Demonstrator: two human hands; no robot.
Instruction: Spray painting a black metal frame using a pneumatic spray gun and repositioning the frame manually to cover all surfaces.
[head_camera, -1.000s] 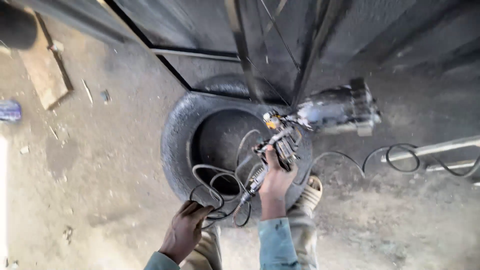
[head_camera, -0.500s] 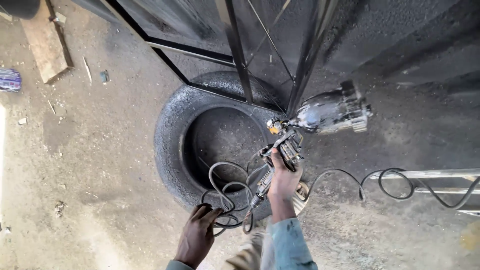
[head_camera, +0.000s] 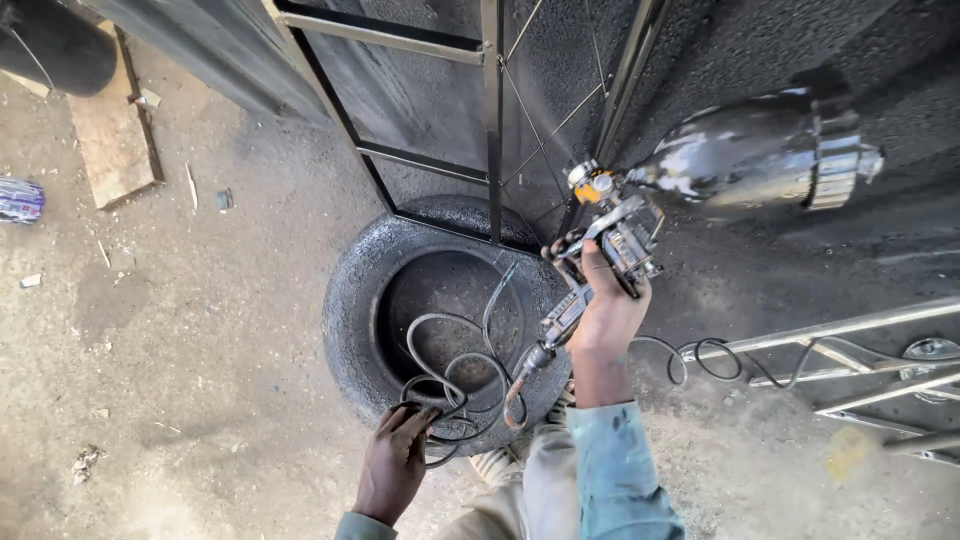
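Now: right hand (head_camera: 605, 315) gripping spray gun (head_camera: 615, 225), raised higher and nearer the black metal frame (head_camera: 490, 120) than a second ago; left hand (head_camera: 395, 465) closed on coiled hose (head_camera: 450, 385) over tyre (head_camera: 350, 310). Spraying appears underway.

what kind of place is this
Probably an outdoor metalwork or paint yard: the right hand holds a spray gun aimed at a black-painted metal frame, with a paint-speckled tyre on bare ground.
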